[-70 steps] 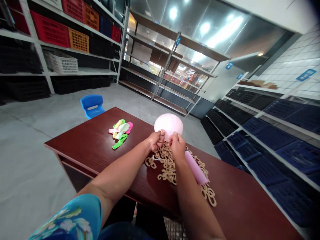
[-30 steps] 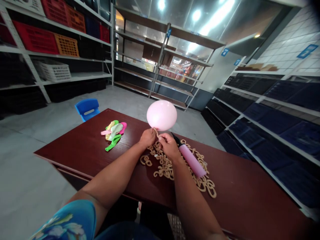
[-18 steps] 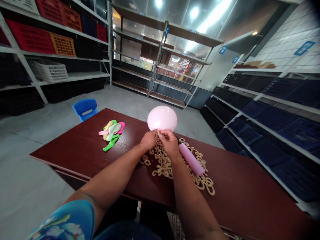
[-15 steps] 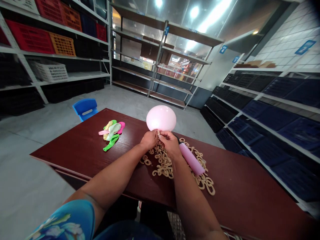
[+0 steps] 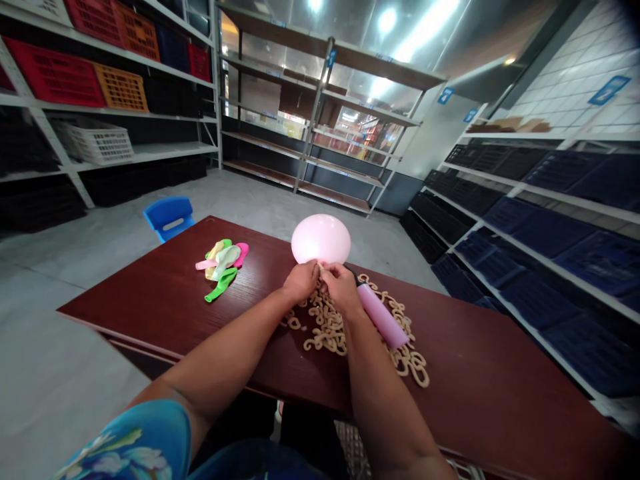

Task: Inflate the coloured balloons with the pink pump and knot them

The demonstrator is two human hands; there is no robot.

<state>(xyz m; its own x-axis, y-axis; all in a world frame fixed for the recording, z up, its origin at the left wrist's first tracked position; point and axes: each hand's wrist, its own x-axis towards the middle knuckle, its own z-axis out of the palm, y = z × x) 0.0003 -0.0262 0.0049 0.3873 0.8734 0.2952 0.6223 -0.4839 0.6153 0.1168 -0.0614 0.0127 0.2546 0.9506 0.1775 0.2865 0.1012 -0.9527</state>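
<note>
A round, inflated pink balloon (image 5: 321, 238) stands beyond my hands, its neck end toward me. My left hand (image 5: 302, 281) is closed at the balloon's neck. Against it, my right hand (image 5: 341, 285) pinches with thumb and fingers at the same spot; the neck itself is mostly hidden by the fingers. Under and around my hands lies a tangle of beige, curly cord-like pieces (image 5: 327, 327). Just right of my right hand, a pink cylinder (image 5: 383, 317) with a dark end rests on the curls.
Several limp balloons (image 5: 225, 261) in green, pink, white and yellow lie on the left of the dark red table (image 5: 150, 287). Behind its far left edge is a blue chair (image 5: 169, 217). Shelves with crates (image 5: 120, 88) line the left, and shelves with dark crates (image 5: 530, 253) the right.
My fingers have drawn closer together at the balloon's neck, covering the pale bit that showed between them. The balloon sits slightly lower in view.
</note>
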